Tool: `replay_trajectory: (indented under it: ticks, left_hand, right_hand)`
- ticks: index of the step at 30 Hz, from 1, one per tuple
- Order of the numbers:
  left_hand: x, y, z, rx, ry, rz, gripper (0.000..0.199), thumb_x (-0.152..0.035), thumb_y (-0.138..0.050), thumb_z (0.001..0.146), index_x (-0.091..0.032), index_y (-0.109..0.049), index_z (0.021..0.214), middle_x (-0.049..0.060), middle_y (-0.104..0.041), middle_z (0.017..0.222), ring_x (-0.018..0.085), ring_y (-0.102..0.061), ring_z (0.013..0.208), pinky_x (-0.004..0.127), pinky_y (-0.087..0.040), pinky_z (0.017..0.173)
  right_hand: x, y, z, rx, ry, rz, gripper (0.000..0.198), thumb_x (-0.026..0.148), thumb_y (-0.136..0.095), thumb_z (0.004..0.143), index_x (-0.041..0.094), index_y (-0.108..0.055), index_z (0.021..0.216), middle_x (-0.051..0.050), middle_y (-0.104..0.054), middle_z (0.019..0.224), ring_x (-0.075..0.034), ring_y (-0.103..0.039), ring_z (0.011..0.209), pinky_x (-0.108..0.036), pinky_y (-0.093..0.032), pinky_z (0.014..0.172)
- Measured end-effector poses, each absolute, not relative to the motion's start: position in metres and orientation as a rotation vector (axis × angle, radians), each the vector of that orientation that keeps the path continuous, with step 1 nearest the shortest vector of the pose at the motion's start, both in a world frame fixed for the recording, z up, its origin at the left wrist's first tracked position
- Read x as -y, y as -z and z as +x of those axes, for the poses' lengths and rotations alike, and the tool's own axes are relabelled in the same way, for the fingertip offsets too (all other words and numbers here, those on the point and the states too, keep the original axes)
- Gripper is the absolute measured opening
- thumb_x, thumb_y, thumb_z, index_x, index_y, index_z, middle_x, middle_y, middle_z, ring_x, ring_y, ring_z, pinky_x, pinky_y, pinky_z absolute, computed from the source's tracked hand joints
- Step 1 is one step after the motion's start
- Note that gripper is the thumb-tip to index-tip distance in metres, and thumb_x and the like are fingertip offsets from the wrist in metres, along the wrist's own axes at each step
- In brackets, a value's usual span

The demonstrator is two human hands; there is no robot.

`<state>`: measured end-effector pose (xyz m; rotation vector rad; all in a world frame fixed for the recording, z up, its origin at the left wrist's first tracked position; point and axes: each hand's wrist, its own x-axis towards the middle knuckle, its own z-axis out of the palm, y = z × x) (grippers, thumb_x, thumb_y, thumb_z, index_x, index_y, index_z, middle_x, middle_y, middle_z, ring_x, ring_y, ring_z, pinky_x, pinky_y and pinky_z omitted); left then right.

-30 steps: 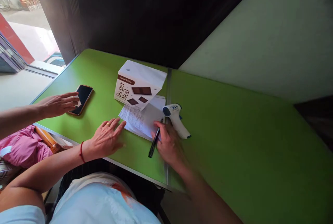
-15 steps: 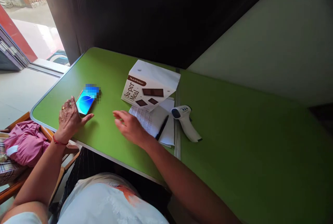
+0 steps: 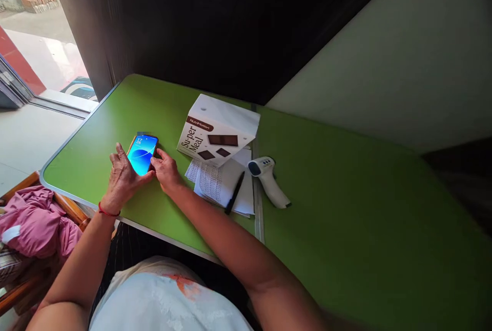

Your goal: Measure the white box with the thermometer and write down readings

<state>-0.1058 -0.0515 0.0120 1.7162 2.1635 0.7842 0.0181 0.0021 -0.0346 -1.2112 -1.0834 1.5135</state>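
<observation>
A lit smartphone (image 3: 143, 156) with a blue screen is tilted toward me, low over the left part of the green table. My right hand (image 3: 166, 169) is closed on its right edge, thumb at the rim of the screen; its other fingers are partly hidden. Around the lower left corner of the phone is my left hand (image 3: 122, 174), its fingers spread and raised beside the phone and its thumb stretched along the bottom end. A red string (image 3: 109, 210) circles the left wrist.
Right of the hands stands a white box (image 3: 219, 133) on papers (image 3: 209, 180), a black pen (image 3: 234, 192) on top. A white infrared thermometer (image 3: 271, 182) lies across the table's metal seam (image 3: 259, 223). Pink cloth (image 3: 36, 221) rests on a wooden chair at lower left.
The smartphone has shifted right and turned more upright in view. My right hand has come left and taken hold of its right edge. My left hand has moved right with it.
</observation>
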Motion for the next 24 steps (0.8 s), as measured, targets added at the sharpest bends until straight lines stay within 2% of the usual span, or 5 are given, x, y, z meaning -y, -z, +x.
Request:
replay_trajectory:
  ticks: [4,8,12,17,24]
  left_hand:
    - [0.066,-0.002,-0.091,-1.959,-1.168,1.590,0.143,-0.079,-0.087,0.057,-0.003,-0.027,0.163,0.028,-0.056,0.134,0.046,-0.057,0.127,0.060,-0.049,0.105]
    - [0.071,-0.007,-0.078,-1.446,-1.510,0.989,0.088,-0.074,-0.067,0.085,-0.016,-0.052,0.150,0.016,-0.066,0.128,0.030,-0.067,0.115,0.044,-0.056,0.098]
    - [0.066,-0.018,-0.064,-1.085,-1.496,0.483,0.056,-0.061,-0.056,0.099,-0.016,-0.067,0.128,0.013,-0.076,0.118,0.030,-0.074,0.105,0.041,-0.062,0.087]
    - [0.068,-0.021,-0.056,-0.980,-1.383,0.359,0.046,-0.051,-0.051,0.106,-0.017,-0.069,0.131,0.011,-0.077,0.124,0.030,-0.076,0.106,0.043,-0.063,0.090]
    - [0.086,-0.012,-0.056,-0.956,-1.366,0.343,0.049,-0.055,-0.067,0.098,-0.022,-0.069,0.134,0.008,-0.075,0.131,0.030,-0.075,0.109,0.042,-0.065,0.088]
  right_hand:
    - [0.010,0.031,0.032,0.989,-1.380,-1.131,0.050,0.037,-0.065,0.091,0.018,-0.060,0.138,-0.003,-0.079,0.090,-0.021,-0.075,0.087,-0.036,-0.063,0.085]
    - [0.025,0.023,0.049,1.066,-1.286,-1.035,0.057,0.049,-0.061,0.092,0.020,-0.059,0.142,-0.009,-0.080,0.114,-0.026,-0.075,0.105,-0.043,-0.062,0.094]
    - [0.043,0.023,0.057,1.153,-1.156,-1.104,0.058,0.054,-0.053,0.096,0.020,-0.057,0.144,-0.012,-0.080,0.118,-0.027,-0.075,0.108,-0.046,-0.062,0.096]
    - [0.059,0.027,0.066,1.272,-1.017,-1.146,0.056,0.052,-0.046,0.101,0.020,-0.054,0.146,-0.014,-0.080,0.114,-0.027,-0.075,0.108,-0.047,-0.061,0.098]
    - [0.068,0.011,0.109,1.818,-0.657,-1.142,0.051,0.045,-0.040,0.107,0.023,-0.053,0.151,-0.018,-0.060,0.148,-0.030,-0.060,0.138,-0.049,-0.055,0.111]
